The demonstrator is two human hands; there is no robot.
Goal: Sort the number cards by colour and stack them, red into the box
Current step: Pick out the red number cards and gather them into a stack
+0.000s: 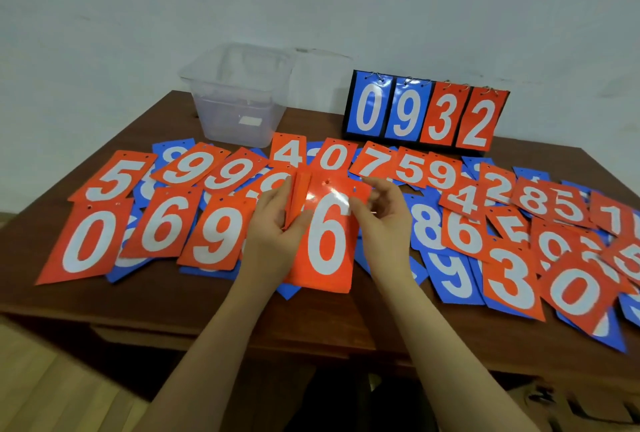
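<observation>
Red and blue number cards lie spread over the brown table (311, 320), red ones mostly on top of blue ones. My left hand (277, 227) grips a small stack of red cards (329, 241) above the table's middle, a red 6 facing up. My right hand (384, 213) is at the stack's right edge with curled fingers; whether it pinches the top card I cannot tell. The clear plastic box (239, 99) stands at the back left, apart from both hands.
A flip scoreboard (426, 113) showing blue 0 9 and red 3 2 stands at the back right of the box. Loose cards (512, 279) overhang the table's right front edge. A pale wall rises behind the table.
</observation>
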